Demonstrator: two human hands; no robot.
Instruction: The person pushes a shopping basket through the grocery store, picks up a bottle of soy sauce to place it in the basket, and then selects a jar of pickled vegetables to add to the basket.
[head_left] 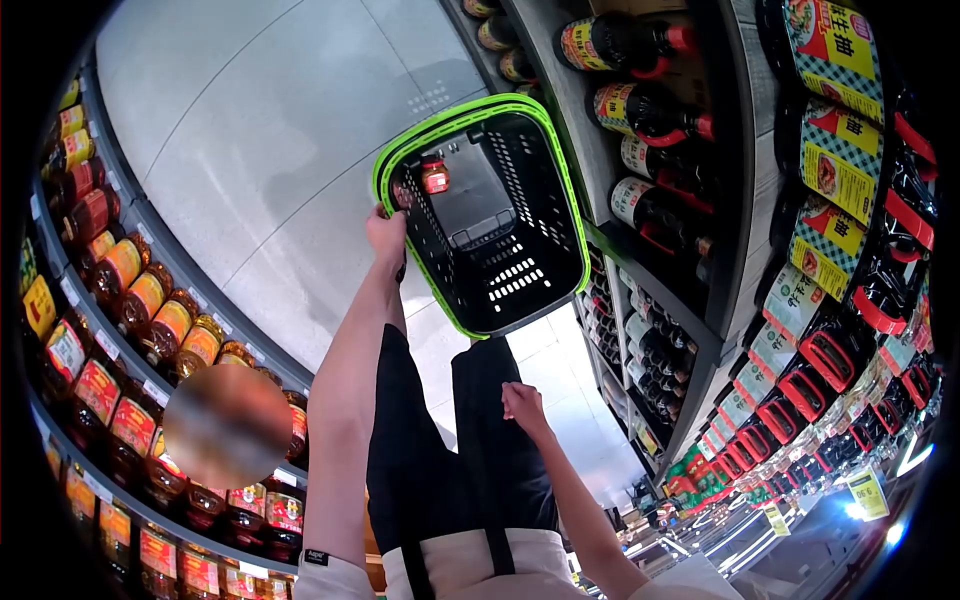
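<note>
My left hand [386, 232] grips the left rim of a black shopping basket [556, 150] with a bright green edge. The basket hangs in front of my legs, its opening facing me. Inside it, near the far left corner, is one small jar [435, 178] with a red lid and red label. My right hand [522, 402] is curled closed beside my right thigh, apart from the basket. Nothing shows in its fingers.
Shelves of amber bottles [145, 297] curve along the left. On the right, a shelf unit holds dark sauce bottles [645, 108] with red caps, and larger jugs [838, 150] with yellow labels stand above. Its dark frame [712, 340] comes close to the basket. Pale floor tiles [290, 110] lie ahead.
</note>
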